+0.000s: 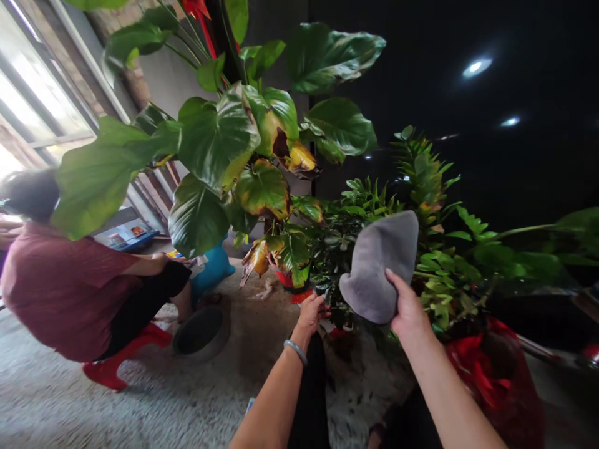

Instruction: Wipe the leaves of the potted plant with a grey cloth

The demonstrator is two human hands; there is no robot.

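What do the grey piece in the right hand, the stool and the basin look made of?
Grey piece: likely soft fabric, felt or plush; matte, with a softly curled edge.
Stool: probably moulded plastic; uniform red, smooth curves.
Basin: dark, dull; perhaps plastic or rubber, too shadowed to tell.

1. Left hand (311, 313), at 6 o'clock: bare, the fingers slender and small in view; their tips are too indistinct for detail.
2. Bangle (296, 353), at 6 o'clock around the left wrist: smooth, rounded, pale grey with a slight bluish cast and a soft sheen.
3. Right hand (408, 312), at 4 o'clock: bare, like its wrist.
4. Forearms (442, 377), at 6 and 4 o'clock: uncovered as far as they show.
5. Trousers (309, 399), at 6 o'clock: black and plain; similar darkness at 5 o'clock is unclear.
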